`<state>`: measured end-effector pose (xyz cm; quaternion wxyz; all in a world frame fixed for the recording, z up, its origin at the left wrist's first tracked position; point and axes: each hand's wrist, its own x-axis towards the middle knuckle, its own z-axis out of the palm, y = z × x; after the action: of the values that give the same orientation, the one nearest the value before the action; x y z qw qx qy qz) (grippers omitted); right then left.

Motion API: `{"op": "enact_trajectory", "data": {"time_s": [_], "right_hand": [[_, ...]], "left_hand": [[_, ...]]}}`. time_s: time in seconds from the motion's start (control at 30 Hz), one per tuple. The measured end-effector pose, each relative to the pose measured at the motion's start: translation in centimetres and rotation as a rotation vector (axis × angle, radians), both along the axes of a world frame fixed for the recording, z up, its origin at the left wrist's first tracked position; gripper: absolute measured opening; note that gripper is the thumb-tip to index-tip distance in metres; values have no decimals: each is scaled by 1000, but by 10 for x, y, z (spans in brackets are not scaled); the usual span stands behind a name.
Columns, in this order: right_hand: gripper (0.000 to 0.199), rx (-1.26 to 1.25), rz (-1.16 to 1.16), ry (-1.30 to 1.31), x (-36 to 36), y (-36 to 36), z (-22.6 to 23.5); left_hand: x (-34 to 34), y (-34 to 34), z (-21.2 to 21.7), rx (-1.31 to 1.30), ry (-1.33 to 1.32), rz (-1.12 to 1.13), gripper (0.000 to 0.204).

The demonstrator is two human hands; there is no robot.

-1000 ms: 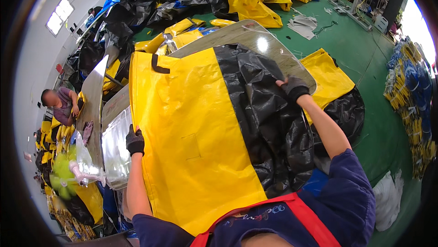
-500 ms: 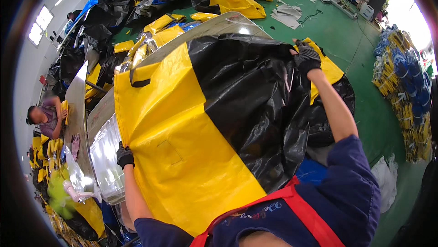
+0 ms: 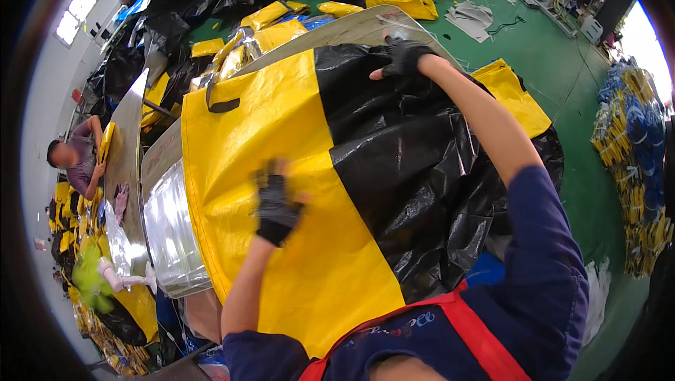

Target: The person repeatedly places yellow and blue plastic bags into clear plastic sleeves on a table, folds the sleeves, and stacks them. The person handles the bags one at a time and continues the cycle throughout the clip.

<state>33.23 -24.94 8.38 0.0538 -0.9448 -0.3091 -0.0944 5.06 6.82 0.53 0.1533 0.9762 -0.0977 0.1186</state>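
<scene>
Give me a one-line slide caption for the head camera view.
Gloved left hand presses the yellow panel of a yellow-and-black bag spread over a metal table; right hand grips its black far edge.

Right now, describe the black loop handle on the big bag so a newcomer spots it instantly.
Start at the shiny metal table, draped with a large yellow-and-black bag. At the yellow half's far left corner lies a short black strap handle, the only black piece on the yellow panel.
</scene>
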Motion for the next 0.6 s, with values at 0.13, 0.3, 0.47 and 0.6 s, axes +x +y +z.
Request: {"op": "enact_trajectory", "data": {"time_s": [0.13,0.3,0.47,0.6], "right_hand": [[49,368,59,-70,43,100,19],[34,501,480,-476,-119,49,78],[45,78,79,693,-247,-67,-23],[33,-110,195,246,-258,-110,-46]], "left_hand": [[30,-79,13,157,201,-251,87],[87,-50,-19,185,165,-210,81],[52,-29,-20,174,162,-142,83],[-7,-30,-1,125,161,-165,84]]}}
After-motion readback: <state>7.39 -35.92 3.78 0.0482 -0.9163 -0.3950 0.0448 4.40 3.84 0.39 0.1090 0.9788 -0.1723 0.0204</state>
